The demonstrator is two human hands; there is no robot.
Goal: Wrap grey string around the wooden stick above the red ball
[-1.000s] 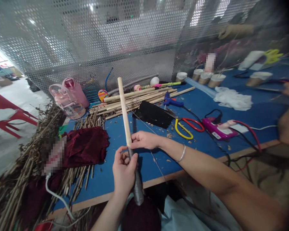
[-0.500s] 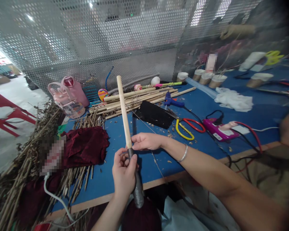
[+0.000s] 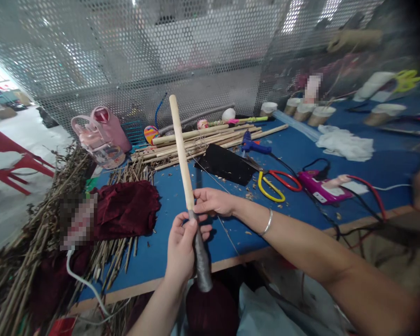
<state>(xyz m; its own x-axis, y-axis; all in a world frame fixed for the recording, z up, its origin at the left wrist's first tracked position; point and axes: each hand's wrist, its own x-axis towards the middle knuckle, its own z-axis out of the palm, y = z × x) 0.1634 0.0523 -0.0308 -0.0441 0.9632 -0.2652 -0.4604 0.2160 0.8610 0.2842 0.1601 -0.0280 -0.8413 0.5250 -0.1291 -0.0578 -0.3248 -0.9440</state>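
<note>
The place shown appears to be a craft workshop. A long blue-topped work table with a pale wooden edge (image 3: 150, 284) is set against a grey perforated metal screen (image 3: 210, 46). On it, a bundle of pale peeled wooden sticks (image 3: 210, 142), a blue hot-glue gun (image 3: 255, 144) and scissors with one yellow and one red handle loop (image 3: 272, 186) are laid out, with small shavings scattered nearby. Brown cups with white rims (image 3: 322, 115) are lined up near the screen, and a magenta power strip (image 3: 325, 189) is crowded with plugs and cables. Dried brown plant stalks (image 3: 31, 247) are heaped at the left end, where a red plastic chair (image 3: 12, 161) is seen on a pale floor.
</note>
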